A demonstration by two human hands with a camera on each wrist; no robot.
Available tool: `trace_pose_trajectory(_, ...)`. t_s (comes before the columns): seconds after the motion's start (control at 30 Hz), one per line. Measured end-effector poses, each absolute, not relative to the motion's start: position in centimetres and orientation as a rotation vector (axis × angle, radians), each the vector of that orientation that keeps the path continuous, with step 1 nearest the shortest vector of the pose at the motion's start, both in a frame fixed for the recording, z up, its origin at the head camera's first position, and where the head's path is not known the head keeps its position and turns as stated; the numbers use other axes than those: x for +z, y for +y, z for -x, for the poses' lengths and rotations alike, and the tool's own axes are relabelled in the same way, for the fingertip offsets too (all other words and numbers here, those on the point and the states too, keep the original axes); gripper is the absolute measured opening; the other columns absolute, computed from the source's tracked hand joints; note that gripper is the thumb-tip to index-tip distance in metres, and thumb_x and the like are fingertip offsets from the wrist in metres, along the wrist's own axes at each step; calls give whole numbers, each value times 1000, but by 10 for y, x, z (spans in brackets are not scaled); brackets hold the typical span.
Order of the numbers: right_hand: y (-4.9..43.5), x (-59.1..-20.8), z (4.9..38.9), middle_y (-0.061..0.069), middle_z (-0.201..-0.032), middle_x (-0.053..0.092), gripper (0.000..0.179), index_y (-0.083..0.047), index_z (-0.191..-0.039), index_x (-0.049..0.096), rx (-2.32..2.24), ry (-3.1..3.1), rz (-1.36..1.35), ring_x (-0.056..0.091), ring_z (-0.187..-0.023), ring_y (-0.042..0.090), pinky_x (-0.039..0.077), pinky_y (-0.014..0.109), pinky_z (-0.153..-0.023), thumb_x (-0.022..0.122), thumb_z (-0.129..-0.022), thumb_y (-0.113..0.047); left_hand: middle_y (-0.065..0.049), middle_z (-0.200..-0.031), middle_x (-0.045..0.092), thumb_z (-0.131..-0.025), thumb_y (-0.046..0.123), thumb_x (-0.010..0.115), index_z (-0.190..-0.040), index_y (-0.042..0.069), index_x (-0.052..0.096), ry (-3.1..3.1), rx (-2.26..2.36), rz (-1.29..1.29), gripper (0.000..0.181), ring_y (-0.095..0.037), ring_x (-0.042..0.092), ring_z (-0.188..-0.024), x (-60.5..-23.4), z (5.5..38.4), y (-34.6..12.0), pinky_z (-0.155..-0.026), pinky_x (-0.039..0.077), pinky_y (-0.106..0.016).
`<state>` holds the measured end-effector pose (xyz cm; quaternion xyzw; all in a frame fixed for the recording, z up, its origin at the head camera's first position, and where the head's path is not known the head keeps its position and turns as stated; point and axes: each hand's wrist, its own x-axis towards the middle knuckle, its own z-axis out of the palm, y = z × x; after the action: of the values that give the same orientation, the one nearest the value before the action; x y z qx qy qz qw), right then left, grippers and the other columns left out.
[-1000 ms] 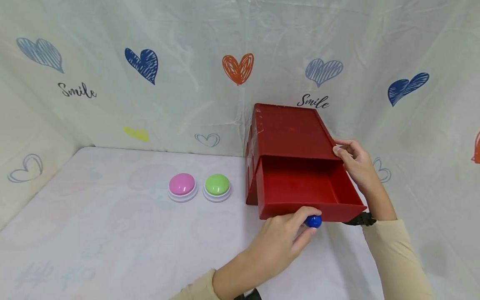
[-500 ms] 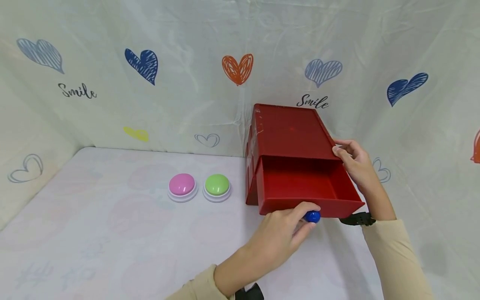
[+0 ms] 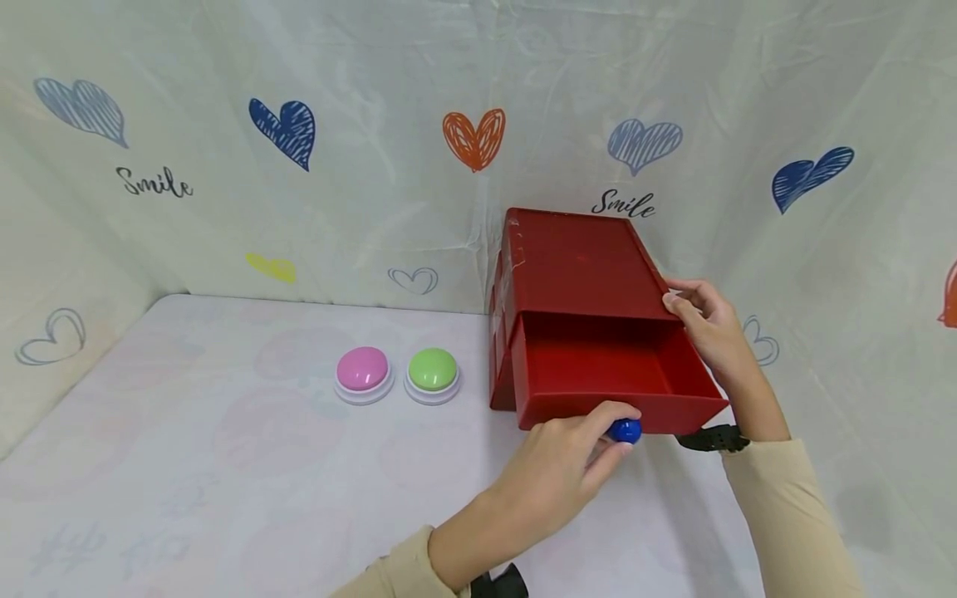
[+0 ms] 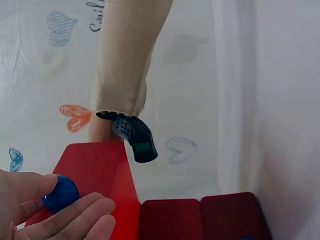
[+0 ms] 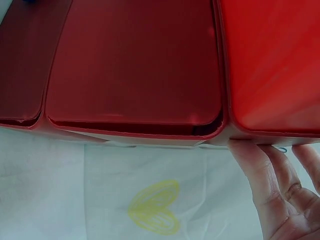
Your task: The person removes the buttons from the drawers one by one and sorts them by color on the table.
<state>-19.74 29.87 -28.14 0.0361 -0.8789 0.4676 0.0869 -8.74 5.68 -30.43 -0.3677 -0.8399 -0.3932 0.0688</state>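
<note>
A red drawer cabinet (image 3: pixel 583 262) stands at the right of the table against the backdrop. Its top drawer (image 3: pixel 598 357) is pulled out, and no object shows inside. My left hand (image 3: pixel 549 469) pinches the round blue knob (image 3: pixel 625 430) on the drawer's front between thumb and fingers; the left wrist view shows the knob (image 4: pixel 62 194) between them too. My right hand (image 3: pixel 706 324) holds the cabinet's upper right edge, thumb on top. In the right wrist view, the right hand's fingers (image 5: pixel 257 170) touch the cabinet's side, and two lower drawers (image 5: pixel 135 60) are closed.
Left of the cabinet, a pink push button (image 3: pixel 362 370) and a green push button (image 3: pixel 433 370) sit side by side on white bases. A white cloth backdrop (image 3: pixel 374 216) printed with hearts rises behind the table (image 3: pixel 262 465).
Over the last second the drawer front and my left hand on the knob have shifted very slightly up and inward. My right hand stays on the cabinet's edge.
</note>
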Motion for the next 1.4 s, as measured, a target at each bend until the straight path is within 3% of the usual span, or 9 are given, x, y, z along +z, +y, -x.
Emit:
trace_pose_trajectory(0.27,298,-281,196,-15,-106,52,45,-20,-135,42,1408,-2616,-112,60,-86,-3,53,16,-68,45,-95,-41,3,-102,69,-92,24,57,-124,17,49,-2519,-1157,1099,33,0,64,-78,-302,90,58,-76,47,-7)
trace_pose_trajectory(0.5,298,-282,197,-17,-106,51,46,-18,-135,42,1377,-2620,-78,58,-88,-3,51,12,-70,44,-95,-41,2,-96,70,-92,24,58,-124,17,49,-2537,-1149,1064,34,2,59,-67,-302,97,58,-71,46,-5)
trace_pose_trajectory(0.73,300,-284,198,-18,-107,50,46,-15,-135,41,1377,-2618,-92,56,-91,-1,50,11,-69,44,-96,-38,0,-105,69,-92,23,57,-124,17,49,-2512,-1185,1034,33,-5,68,-86,-308,104,59,-75,49,-9)
trace_pose_trajectory(0.97,299,-284,198,-16,-107,50,45,-16,-135,42,1377,-2612,-98,57,-89,0,51,13,-69,44,-96,-38,0,-103,69,-92,23,58,-125,18,50,-2514,-1216,985,34,-5,66,-82,-309,114,59,-74,49,-9)
trace_pose_trajectory(1.4,298,-283,200,-16,-106,51,44,-12,-134,42,1399,-2594,-125,60,-84,-2,52,14,-69,44,-96,-36,0,-112,67,-93,25,56,-128,22,48,-2603,-1271,890,36,-9,65,-93,-306,133,63,-76,52,-16)
